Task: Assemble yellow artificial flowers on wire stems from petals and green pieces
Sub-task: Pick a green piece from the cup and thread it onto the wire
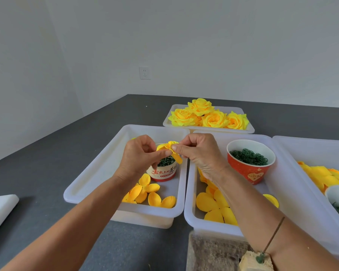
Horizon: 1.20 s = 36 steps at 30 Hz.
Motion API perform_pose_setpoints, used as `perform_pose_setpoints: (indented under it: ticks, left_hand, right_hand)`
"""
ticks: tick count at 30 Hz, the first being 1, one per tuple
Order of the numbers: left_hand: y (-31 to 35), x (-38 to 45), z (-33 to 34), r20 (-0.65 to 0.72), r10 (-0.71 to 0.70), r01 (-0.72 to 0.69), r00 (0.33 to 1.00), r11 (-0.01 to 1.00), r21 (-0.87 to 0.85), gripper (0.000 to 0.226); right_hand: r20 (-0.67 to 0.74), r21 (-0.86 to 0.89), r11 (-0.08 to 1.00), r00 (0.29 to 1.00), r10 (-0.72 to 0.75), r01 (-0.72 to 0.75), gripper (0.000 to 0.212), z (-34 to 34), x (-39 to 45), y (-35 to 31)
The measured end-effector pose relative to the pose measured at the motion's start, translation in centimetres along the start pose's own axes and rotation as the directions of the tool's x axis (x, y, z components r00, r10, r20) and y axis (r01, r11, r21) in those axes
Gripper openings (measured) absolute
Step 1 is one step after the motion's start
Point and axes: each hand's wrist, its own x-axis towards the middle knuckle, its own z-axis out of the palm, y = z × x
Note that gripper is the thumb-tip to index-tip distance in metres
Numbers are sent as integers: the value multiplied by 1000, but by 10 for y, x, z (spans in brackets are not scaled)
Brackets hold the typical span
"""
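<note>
From my remote seat, both hands meet above the left tray [98, 169]. My left hand [139, 155] and right hand [200, 151] each pinch the yellow petal piece [173, 151] between thumb and fingers; the fingers cover most of it, so I cannot make out its shape or any wire. Directly beneath, a paper cup [162, 172] of green pieces is half hidden by the left hand. Loose petals [149, 192] lie at 6 o'clock from the cup. At 3 o'clock stands a red cup [250, 167] of green rings. Finished flowers [207, 117] sit at 12 o'clock. The right tray [311, 151] is cut off by the frame.
</note>
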Motion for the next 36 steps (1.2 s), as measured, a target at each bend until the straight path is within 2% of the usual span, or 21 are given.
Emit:
perform_pose_setpoints:
  ticks: [3, 5, 6, 8, 10, 15, 17, 25, 36]
  left_hand:
    - [3, 0, -1, 132, -59, 92, 989, 961, -260, 17]
    - [6, 0, -3, 199, -105, 179, 974, 900, -397, 13]
    - [7, 0, -2, 218, -113, 197, 969, 889, -414, 17]
    - [7, -1, -1, 226, -116, 195, 967, 910, -366, 27]
    - [6, -1, -1, 227, -127, 203, 966, 914, -352, 27]
    - [5, 1, -6, 247, -126, 232, 961, 855, -464, 21]
    - [5, 1, -6, 250, -120, 227, 961, 859, -460, 20]
    - [2, 2, -5, 215, -104, 185, 971, 898, -400, 22]
    - [0, 2, -5, 209, -97, 171, 973, 910, -378, 20]
  right_hand:
    - [-2, -79, 994, 997, -76, 76, 14, 0, -1, 1]
    - [40, -124, 984, 992, -122, 126, 15, 3, -3, 2]
    - [63, -137, 980, 989, -135, 142, 16, 5, -5, 3]
    - [110, -159, 975, 984, -141, 157, 15, 6, -5, 6]
    - [168, -145, 979, 979, -115, 140, 13, 5, -5, 6]
    - [233, 103, 994, 970, -68, 45, 6, 2, -3, 2]
    - [229, 143, 990, 972, -44, 11, 6, 1, -3, 3]
    - [175, -50, 994, 981, -85, 95, 13, 3, -3, 5]
    - [248, -166, 975, 963, -103, 146, 9, 1, -1, 8]
